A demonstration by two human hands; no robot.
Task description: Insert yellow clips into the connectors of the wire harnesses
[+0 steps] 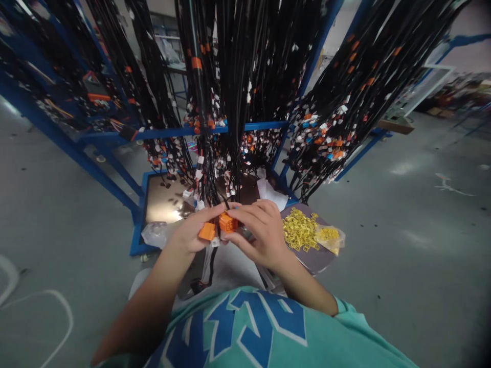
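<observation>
Both hands meet low in front of me, at the ends of black wire harnesses. My left hand [194, 230] is closed round harness ends, with one orange connector [207, 232] lying by its fingers. A second orange connector [228, 223], its cavities facing me, sits between the two hands. The fingers and thumb of my right hand [261, 230] pinch that second connector. Below them a white connector [215, 242] shows in part. Yellow plastic pieces [299, 229] are heaped to the right of my right hand; whether it holds one is hidden.
A blue metal rack [164, 134] stands ahead, hung with thick bundles of black harnesses [238, 66] that end in white, orange and blue connectors. A grey stool seat [312, 261] carries the yellow pieces and a clear bag [330, 238]. Clear plastic [155, 234] lies at the rack's base.
</observation>
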